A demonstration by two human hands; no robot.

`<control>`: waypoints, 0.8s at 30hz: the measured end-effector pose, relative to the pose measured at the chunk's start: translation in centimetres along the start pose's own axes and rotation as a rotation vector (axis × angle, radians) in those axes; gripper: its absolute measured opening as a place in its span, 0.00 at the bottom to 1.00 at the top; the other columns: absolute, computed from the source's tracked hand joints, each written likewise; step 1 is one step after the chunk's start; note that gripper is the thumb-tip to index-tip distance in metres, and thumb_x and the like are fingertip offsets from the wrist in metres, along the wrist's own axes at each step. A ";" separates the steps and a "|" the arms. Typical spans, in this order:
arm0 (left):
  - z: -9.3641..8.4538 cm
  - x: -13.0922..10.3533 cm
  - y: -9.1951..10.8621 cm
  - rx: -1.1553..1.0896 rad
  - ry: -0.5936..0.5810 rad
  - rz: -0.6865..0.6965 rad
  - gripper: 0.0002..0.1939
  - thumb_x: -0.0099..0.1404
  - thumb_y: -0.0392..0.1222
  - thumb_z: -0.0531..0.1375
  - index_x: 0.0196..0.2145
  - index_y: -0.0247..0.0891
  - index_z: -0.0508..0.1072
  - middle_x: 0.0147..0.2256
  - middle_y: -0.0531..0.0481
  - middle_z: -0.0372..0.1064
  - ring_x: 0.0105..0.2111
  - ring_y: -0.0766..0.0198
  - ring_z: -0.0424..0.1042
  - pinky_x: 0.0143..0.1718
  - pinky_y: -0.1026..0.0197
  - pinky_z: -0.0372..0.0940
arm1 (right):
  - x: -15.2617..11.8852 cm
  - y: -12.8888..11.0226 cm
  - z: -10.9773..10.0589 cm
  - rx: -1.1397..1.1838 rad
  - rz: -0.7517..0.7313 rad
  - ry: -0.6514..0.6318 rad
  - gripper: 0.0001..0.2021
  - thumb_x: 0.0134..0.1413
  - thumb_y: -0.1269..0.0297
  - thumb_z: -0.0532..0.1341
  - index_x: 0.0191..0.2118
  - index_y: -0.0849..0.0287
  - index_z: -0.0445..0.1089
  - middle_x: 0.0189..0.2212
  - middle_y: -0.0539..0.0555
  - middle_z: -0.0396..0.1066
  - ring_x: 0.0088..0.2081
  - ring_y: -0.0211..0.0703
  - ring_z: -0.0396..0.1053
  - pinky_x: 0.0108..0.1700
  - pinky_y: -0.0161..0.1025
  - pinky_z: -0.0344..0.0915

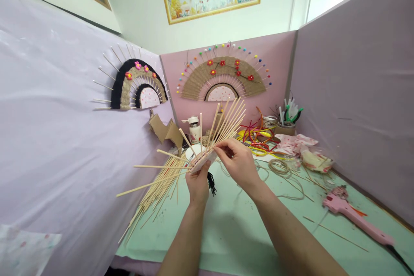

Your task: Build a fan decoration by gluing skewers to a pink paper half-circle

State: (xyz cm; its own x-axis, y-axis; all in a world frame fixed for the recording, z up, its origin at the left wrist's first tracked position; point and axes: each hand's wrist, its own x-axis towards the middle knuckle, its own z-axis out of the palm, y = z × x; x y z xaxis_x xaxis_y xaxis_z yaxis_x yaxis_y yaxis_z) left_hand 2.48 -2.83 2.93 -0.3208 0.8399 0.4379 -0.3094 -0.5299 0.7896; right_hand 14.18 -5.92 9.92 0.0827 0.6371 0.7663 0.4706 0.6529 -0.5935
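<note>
My left hand (198,184) is closed on the lower edge of a pale half-round base (201,161), holding it above the table. Thin wooden sticks (222,125) fan out from this base, wide apart at the left and crowded at the upper right. At the base's right end, the thumb and fingertips of my right hand (238,163) are pinched together close to the stick ends; whatever lies between them is too small to make out. A tuft of black yarn (211,183) shows just below the base, beside my left hand.
Loose sticks (158,187) lie in a pile at left. A pink glue gun (355,217) and twine coil (280,166) rest at right. Behind are coloured pipe cleaners (255,136), a white bottle (194,129) and cardboard (166,131). Finished woven fans (223,71) hang on the partitions.
</note>
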 end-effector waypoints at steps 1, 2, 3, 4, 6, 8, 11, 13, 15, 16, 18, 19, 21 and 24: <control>0.0 0.0 -0.1 -0.001 0.003 0.001 0.15 0.54 0.45 0.68 0.39 0.37 0.78 0.41 0.45 0.78 0.45 0.55 0.77 0.50 0.51 0.71 | 0.0 0.1 0.0 -0.004 0.005 0.004 0.06 0.59 0.66 0.58 0.32 0.57 0.72 0.29 0.52 0.72 0.30 0.40 0.67 0.33 0.37 0.63; -0.1 0.0 -0.2 -0.004 0.003 0.003 0.16 0.54 0.45 0.68 0.39 0.37 0.78 0.42 0.44 0.78 0.46 0.54 0.76 0.50 0.51 0.71 | 0.1 0.1 0.0 -0.008 0.010 0.008 0.06 0.58 0.65 0.59 0.32 0.57 0.72 0.29 0.52 0.72 0.30 0.40 0.67 0.33 0.37 0.62; -0.1 0.1 -0.2 -0.007 0.001 0.005 0.16 0.54 0.45 0.68 0.40 0.37 0.78 0.42 0.44 0.78 0.46 0.54 0.76 0.51 0.50 0.71 | 0.1 0.2 0.0 -0.012 0.016 0.011 0.06 0.58 0.65 0.59 0.32 0.57 0.72 0.29 0.52 0.72 0.30 0.39 0.67 0.33 0.36 0.62; -0.1 0.1 -0.3 -0.010 -0.003 0.007 0.16 0.54 0.45 0.68 0.40 0.37 0.78 0.43 0.44 0.77 0.47 0.54 0.76 0.51 0.50 0.70 | 0.1 0.3 0.0 -0.014 0.025 0.013 0.06 0.58 0.65 0.59 0.31 0.58 0.71 0.28 0.52 0.72 0.29 0.39 0.66 0.33 0.36 0.62; -0.2 0.1 -0.3 -0.019 -0.012 0.009 0.17 0.54 0.45 0.68 0.41 0.37 0.78 0.43 0.44 0.77 0.48 0.53 0.75 0.52 0.49 0.69 | 0.2 0.4 -0.1 -0.006 0.045 0.010 0.06 0.57 0.66 0.59 0.30 0.58 0.71 0.28 0.52 0.72 0.29 0.39 0.66 0.32 0.36 0.63; -0.1 0.1 -0.3 -0.029 -0.019 0.008 0.17 0.54 0.45 0.68 0.41 0.37 0.78 0.44 0.43 0.77 0.48 0.52 0.75 0.54 0.47 0.68 | 0.3 0.4 -0.1 0.007 0.065 0.002 0.06 0.56 0.66 0.60 0.29 0.58 0.71 0.27 0.52 0.73 0.28 0.39 0.67 0.32 0.36 0.63; -0.1 0.1 -0.3 -0.024 -0.012 0.011 0.17 0.54 0.46 0.68 0.41 0.37 0.78 0.44 0.43 0.77 0.49 0.51 0.75 0.54 0.45 0.68 | 0.5 0.4 -0.1 0.018 0.079 -0.003 0.06 0.55 0.65 0.59 0.28 0.58 0.71 0.26 0.52 0.73 0.28 0.39 0.67 0.31 0.36 0.63; 0.0 0.1 -0.3 -0.014 -0.002 0.012 0.18 0.53 0.46 0.68 0.41 0.37 0.78 0.44 0.43 0.77 0.48 0.51 0.75 0.54 0.46 0.68 | 0.5 0.4 -0.1 0.021 0.085 -0.001 0.07 0.54 0.65 0.59 0.27 0.58 0.70 0.25 0.52 0.73 0.28 0.39 0.67 0.31 0.36 0.64; 0.0 0.1 -0.3 -0.009 0.000 0.007 0.18 0.53 0.46 0.68 0.40 0.36 0.78 0.44 0.43 0.77 0.48 0.52 0.75 0.54 0.48 0.69 | 0.6 0.5 -0.1 0.028 0.095 -0.002 0.07 0.53 0.65 0.59 0.27 0.58 0.71 0.25 0.52 0.73 0.28 0.39 0.67 0.31 0.36 0.64; 0.0 0.2 -0.3 -0.006 0.001 0.004 0.17 0.53 0.46 0.68 0.40 0.36 0.78 0.44 0.43 0.77 0.48 0.52 0.75 0.53 0.49 0.69 | 0.6 0.5 -0.1 0.033 0.102 -0.004 0.07 0.53 0.65 0.59 0.27 0.58 0.71 0.25 0.52 0.73 0.28 0.39 0.67 0.30 0.36 0.64; -0.1 0.1 -0.3 -0.002 0.002 0.001 0.17 0.53 0.46 0.68 0.39 0.36 0.78 0.43 0.43 0.77 0.48 0.53 0.75 0.53 0.50 0.69 | 0.6 0.6 -0.1 0.041 0.124 -0.011 0.06 0.53 0.66 0.59 0.27 0.58 0.71 0.25 0.51 0.73 0.27 0.39 0.68 0.30 0.36 0.64; -0.1 0.1 -0.3 -0.004 0.003 0.000 0.16 0.53 0.45 0.68 0.39 0.37 0.78 0.43 0.43 0.77 0.48 0.53 0.75 0.53 0.50 0.69 | 0.6 0.7 -0.1 0.042 0.137 -0.016 0.06 0.52 0.66 0.60 0.27 0.58 0.71 0.25 0.51 0.73 0.27 0.39 0.68 0.31 0.36 0.64; 0.0 0.0 -0.1 -0.022 -0.001 -0.005 0.16 0.53 0.45 0.68 0.40 0.37 0.78 0.44 0.43 0.77 0.48 0.53 0.75 0.53 0.49 0.69 | 0.7 0.7 -0.1 0.038 0.158 -0.021 0.05 0.52 0.66 0.60 0.27 0.58 0.71 0.25 0.51 0.73 0.28 0.40 0.68 0.31 0.36 0.64; 0.6 -0.1 0.6 -0.097 0.001 -0.018 0.16 0.53 0.44 0.69 0.40 0.38 0.77 0.44 0.44 0.77 0.47 0.53 0.76 0.54 0.48 0.69 | 0.9 1.0 -0.1 0.031 0.149 -0.009 0.05 0.53 0.65 0.60 0.28 0.58 0.70 0.27 0.52 0.73 0.30 0.41 0.69 0.34 0.38 0.65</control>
State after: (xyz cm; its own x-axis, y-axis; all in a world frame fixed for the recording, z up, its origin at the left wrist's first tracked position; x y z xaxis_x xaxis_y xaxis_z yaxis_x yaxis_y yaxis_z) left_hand 2.85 -3.14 3.64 -0.3148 0.8495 0.4234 -0.4001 -0.5233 0.7524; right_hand 14.81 -4.77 10.08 0.1414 0.7311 0.6674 0.4266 0.5634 -0.7076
